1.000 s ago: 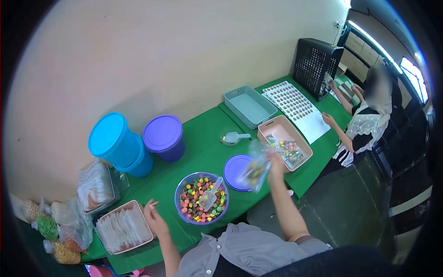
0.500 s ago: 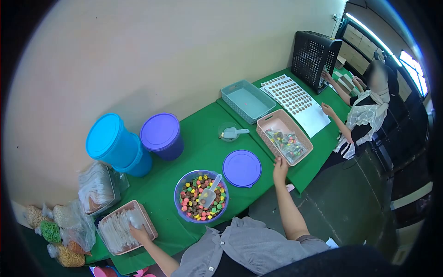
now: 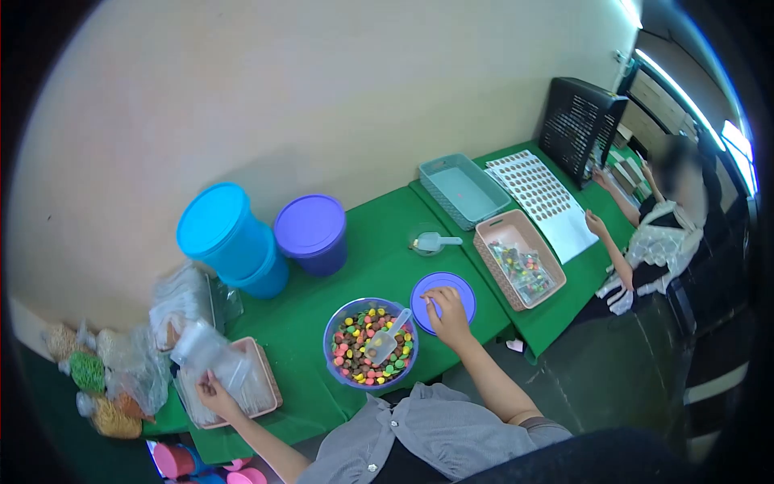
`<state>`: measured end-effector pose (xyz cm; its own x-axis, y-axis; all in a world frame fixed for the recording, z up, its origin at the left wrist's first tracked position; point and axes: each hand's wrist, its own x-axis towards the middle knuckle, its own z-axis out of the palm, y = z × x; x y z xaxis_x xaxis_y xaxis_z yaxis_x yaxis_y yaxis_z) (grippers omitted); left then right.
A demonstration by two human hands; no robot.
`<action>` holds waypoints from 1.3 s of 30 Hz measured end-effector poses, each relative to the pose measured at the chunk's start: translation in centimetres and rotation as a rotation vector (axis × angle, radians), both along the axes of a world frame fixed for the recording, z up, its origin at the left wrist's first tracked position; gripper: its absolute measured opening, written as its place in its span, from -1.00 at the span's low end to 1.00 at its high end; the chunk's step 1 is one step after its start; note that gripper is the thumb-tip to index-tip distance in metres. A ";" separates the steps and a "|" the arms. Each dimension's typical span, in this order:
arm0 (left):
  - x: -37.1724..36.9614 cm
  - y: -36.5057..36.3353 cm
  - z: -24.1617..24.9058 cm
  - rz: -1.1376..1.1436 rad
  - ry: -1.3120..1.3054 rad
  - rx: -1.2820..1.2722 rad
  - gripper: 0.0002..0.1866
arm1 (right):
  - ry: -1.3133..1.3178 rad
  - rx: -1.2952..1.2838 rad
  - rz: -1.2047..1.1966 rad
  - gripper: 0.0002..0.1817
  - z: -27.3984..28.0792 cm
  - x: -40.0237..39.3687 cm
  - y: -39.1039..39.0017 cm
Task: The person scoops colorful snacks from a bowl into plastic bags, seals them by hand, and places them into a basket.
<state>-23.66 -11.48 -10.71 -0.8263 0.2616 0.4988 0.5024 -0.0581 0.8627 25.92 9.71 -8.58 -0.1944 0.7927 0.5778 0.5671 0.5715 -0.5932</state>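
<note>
Two bare hands of yours are over the green table (image 3: 379, 230). Your left hand (image 3: 216, 395) has thumb and fingers closed on the edge of a clear plastic bag (image 3: 214, 355), which slants above the pink basket (image 3: 266, 375) of stacked bags (image 3: 248, 397). Your right hand (image 3: 448, 313) is loosely curled, its fingertips a little apart, and you have nothing visible in it; it is over the purple lid (image 3: 439, 279), though whether it touches that, I cannot tell.

Between your hands stands the purple tub (image 3: 330, 355), filled with coloured candies (image 3: 351, 340), a clear scoop (image 3: 381, 348) resting on them. Farther back lies a second scoop (image 3: 435, 241). To your right, another pink basket (image 3: 516, 230) holds bags with candies inside (image 3: 528, 276), just beside the teal basket (image 3: 461, 189). Beyond, a co-worker's hand (image 3: 601, 177) is at the black crate (image 3: 576, 121).
</note>
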 end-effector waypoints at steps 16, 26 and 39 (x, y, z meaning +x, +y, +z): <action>19.5 6.3 9.6 -0.817 -0.699 -0.107 -0.84 | 0.430 -0.775 0.538 -0.71 7.4 -11.0 -4.0; 19.2 7.2 10.1 -0.940 -0.661 -0.308 -0.75 | 0.427 -0.968 0.598 -0.64 7.2 -10.7 -1.6; 1.9 -0.9 1.2 0.034 -0.295 -0.595 -0.66 | 0.679 -0.931 0.188 -0.63 4.6 -5.2 1.2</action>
<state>-21.74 -12.36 -9.52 -0.9186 0.3942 0.0293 0.2337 0.4818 0.8445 20.76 10.89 -4.03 -0.2280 0.9566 -0.1813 -0.0755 -0.2030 -0.9763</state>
